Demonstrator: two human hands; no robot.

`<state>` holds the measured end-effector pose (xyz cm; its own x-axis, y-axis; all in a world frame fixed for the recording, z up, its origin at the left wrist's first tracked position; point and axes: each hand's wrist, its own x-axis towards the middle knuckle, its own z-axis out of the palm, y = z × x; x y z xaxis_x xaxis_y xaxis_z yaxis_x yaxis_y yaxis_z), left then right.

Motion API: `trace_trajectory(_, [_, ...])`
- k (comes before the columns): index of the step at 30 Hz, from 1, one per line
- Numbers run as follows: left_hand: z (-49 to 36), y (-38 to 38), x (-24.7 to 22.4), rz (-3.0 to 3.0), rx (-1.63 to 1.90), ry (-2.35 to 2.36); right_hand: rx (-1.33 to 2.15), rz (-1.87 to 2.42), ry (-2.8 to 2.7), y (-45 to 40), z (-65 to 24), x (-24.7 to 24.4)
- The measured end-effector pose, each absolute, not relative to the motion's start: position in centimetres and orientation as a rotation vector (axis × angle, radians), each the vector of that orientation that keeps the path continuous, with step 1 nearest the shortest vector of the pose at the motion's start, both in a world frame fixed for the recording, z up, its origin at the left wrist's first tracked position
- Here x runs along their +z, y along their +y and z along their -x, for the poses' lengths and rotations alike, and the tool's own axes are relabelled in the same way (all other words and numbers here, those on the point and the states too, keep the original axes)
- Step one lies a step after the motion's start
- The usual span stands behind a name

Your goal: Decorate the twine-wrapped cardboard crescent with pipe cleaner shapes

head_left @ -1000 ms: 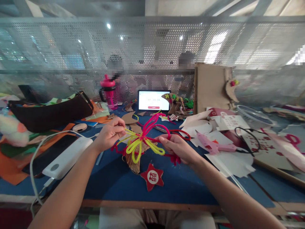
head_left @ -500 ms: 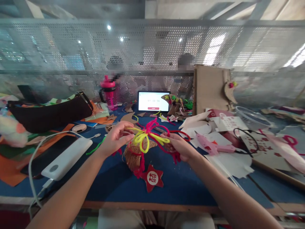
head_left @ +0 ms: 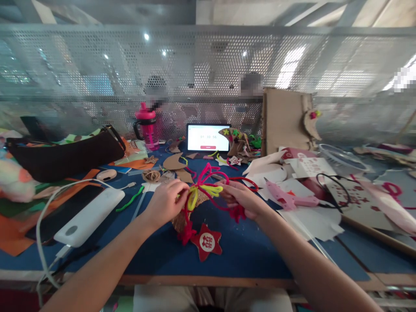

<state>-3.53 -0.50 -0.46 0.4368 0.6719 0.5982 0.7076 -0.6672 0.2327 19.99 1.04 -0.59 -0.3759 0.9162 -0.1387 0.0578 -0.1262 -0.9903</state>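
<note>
The red cardboard star carries a white disc with a red double-happiness character. Beyond it, a black-framed tablet reads "01 10 56"; the lettering on its red button is too small to read. Right of and beyond the star, red print on a white card is also illegible.

Directly beyond the star, just above the blue table, is the bow of fuzzy pink and yellow stems. The left hand, almost closed, pinches its left side, hiding those loops and its own fingertips. The right hand, fingers curled, grips its right side. Pink loops fan upward from the knotted middle, yellow ones sideways and down. The bow and left hand partly cover a brown, twine-wrapped piece; its full outline cannot be told.
</note>
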Motion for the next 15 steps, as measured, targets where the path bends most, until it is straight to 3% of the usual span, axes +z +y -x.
trace_trajectory(4, [3.8,0.0,0.0,2.600,-1.303,-1.584,0.726,1.274,-1.765,1.1,-20.0,-0.8])
trace_trajectory(9, [3.2,0.0,0.7,2.561,-1.527,-1.718,-0.357,1.061,-1.916,-1.1,-18.8,0.0])
trace_trajectory(15, [2.1,-0.7,1.3,2.552,-2.018,-1.809,-0.728,1.051,-2.167,-2.4,-17.1,0.7])
